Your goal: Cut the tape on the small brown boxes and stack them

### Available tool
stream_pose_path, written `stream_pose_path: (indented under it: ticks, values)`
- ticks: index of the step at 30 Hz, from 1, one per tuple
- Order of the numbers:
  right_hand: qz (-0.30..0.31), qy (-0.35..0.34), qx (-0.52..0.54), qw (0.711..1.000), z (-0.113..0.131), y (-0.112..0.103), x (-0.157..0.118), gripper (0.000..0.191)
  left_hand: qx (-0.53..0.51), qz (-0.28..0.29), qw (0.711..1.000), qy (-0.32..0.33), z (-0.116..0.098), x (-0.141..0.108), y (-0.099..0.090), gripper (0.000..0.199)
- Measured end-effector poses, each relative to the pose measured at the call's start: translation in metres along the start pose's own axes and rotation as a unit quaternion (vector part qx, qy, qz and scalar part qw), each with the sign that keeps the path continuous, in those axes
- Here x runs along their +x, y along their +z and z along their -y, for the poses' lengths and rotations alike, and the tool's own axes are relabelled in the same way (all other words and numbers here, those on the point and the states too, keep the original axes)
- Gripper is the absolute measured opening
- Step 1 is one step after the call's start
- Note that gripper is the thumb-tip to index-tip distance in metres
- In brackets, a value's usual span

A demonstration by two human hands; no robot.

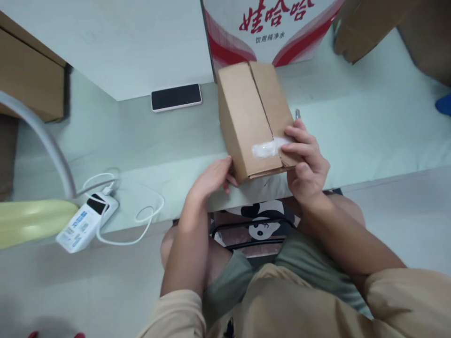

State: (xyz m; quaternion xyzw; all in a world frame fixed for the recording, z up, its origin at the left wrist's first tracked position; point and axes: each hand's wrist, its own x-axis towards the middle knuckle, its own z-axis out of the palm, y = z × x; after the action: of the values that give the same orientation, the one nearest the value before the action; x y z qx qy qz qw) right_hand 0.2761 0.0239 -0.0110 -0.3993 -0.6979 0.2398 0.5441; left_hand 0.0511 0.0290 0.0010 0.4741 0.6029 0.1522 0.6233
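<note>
A closed brown cardboard box [243, 112] stands slightly turned on the pale green surface, with crumpled clear tape over the near end of its top seam. My right hand [308, 162] holds its near right corner, fingers on top by the tape and thumb at the near edge. At the lower left corner, my left hand [216, 176] touches the side with its fingertips, the fingers somewhat bent and apart. A small metallic item [298, 114] shows just beyond my right fingers; most of it is hidden.
Behind the box stands a white and red carton [268, 28]. A phone [176, 97] lies back left. A white power bank [88, 220] with a looped cable is at the left edge, beside a yellow object [35, 220] and a curved grey tube [45, 136].
</note>
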Motion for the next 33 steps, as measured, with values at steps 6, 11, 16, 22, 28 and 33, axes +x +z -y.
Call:
stream_pose_path:
  ticks: [6, 11, 16, 22, 28, 33]
  values:
    - [0.030, -0.028, 0.017, 0.999, 0.005, -0.003, 0.007, 0.028, 0.116, -0.371, 0.878, 0.281, -0.001, -0.003, -0.004, 0.044]
    - [0.130, -0.039, 0.077, 0.988, 0.014, -0.003, 0.010, 0.030, 0.227, -0.355, 0.753, 0.506, 0.001, -0.014, -0.005, 0.058]
    - [0.055, 0.022, -0.027, 0.998, 0.001, -0.020, 0.016, 0.041, 0.237, -0.389, 0.719, 0.526, 0.008, -0.008, 0.000, 0.055]
    - [0.101, 0.259, -0.360, 0.891, -0.037, -0.056, 0.026, 0.060, 0.206, -0.419, 0.700, 0.541, 0.005, 0.004, 0.011, 0.055]
    - [0.186, 0.313, -0.395, 0.844, -0.039, -0.064, 0.028, 0.072, 0.211, -0.464, 0.689, 0.515, -0.004, 0.008, 0.027, 0.056]
    - [0.150, 0.315, -0.201, 0.916, -0.038, -0.072, 0.021, 0.045, 0.163, -0.490, 0.682, 0.517, -0.004, 0.016, 0.036, 0.058]
